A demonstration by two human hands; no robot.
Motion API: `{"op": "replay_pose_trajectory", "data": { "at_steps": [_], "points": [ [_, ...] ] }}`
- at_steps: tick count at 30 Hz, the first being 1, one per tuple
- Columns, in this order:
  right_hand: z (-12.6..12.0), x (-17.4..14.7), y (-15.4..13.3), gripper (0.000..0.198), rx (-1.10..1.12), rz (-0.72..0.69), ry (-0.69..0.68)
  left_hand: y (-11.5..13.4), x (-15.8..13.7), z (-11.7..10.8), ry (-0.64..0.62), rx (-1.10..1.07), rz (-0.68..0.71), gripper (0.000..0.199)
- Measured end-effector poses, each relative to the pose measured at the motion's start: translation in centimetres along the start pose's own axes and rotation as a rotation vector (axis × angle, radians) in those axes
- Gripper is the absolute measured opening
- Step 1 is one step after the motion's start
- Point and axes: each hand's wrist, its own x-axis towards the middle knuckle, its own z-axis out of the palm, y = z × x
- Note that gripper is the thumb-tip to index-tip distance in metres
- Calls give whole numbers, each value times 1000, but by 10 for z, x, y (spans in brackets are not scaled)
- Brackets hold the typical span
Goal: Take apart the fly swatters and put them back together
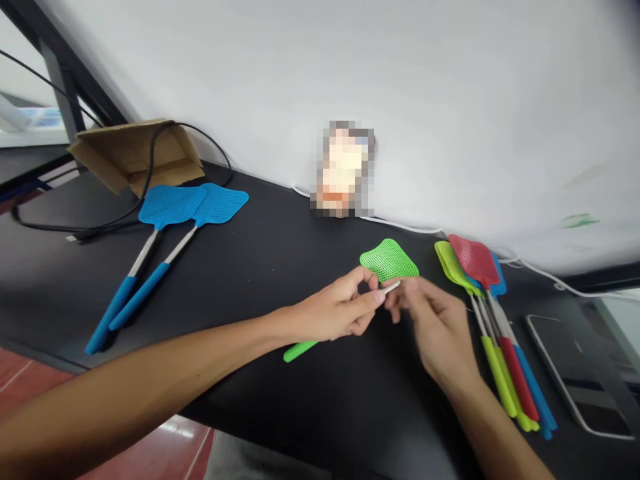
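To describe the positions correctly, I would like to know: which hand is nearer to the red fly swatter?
Right. The right hand is just left of the red fly swatter; the left hand is farther left, beyond the right hand.

No text, label, brand or number was legible. The pixelated object (344,167) by the wall (500,100) could not be read; the blue-and-white sheet (44,118), far left, was too blurred; the green mark (580,220) formed no clear character.

On the flat black table (260,267), 2 blue mesh flyswatters (197,203) lie at 9 o'clock from the green mesh flyswatter (389,260) head, a multicoloured mesh flyswatter stack (515,367) at 4.
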Motion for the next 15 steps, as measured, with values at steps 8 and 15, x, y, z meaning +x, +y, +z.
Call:
{"op": "replay_pose_trajectory", "data": {
  "at_steps": [8,15],
  "points": [
    [-20,43,35,81,-1040,-215,255,1,5,-3,38,-204,-1,15],
    [-20,47,42,80,-1022,-79,142,1,6,-2,26,-154,71,15]
  ]
}}
